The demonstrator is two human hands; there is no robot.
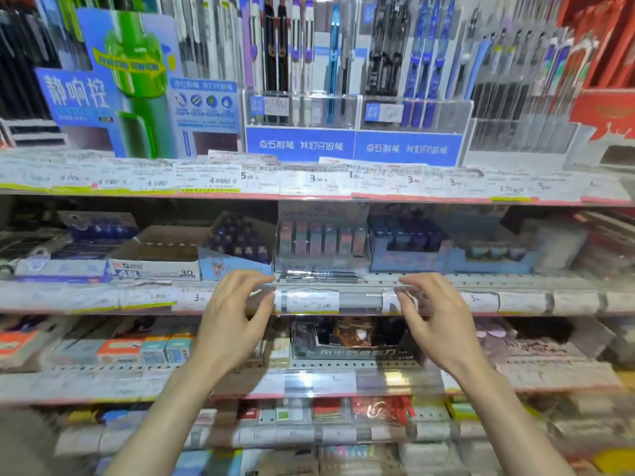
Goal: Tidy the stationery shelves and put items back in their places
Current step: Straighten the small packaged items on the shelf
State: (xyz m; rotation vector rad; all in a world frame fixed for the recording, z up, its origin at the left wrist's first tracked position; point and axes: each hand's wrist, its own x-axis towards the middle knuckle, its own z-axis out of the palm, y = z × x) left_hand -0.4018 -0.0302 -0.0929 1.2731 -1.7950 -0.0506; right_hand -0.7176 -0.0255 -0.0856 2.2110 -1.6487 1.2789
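At centre frame, the left hand and right hand, fingers curled, pinch the clear plastic price-label strip, which could pop off the white perforated metal shelf if tugged.

Blue banners, green bottle poster, red display.

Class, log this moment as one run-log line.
left hand: fingers curled at clear price-strip cover | right hand: same, other end | loose pens: on shelf edge behind | grip: unclear
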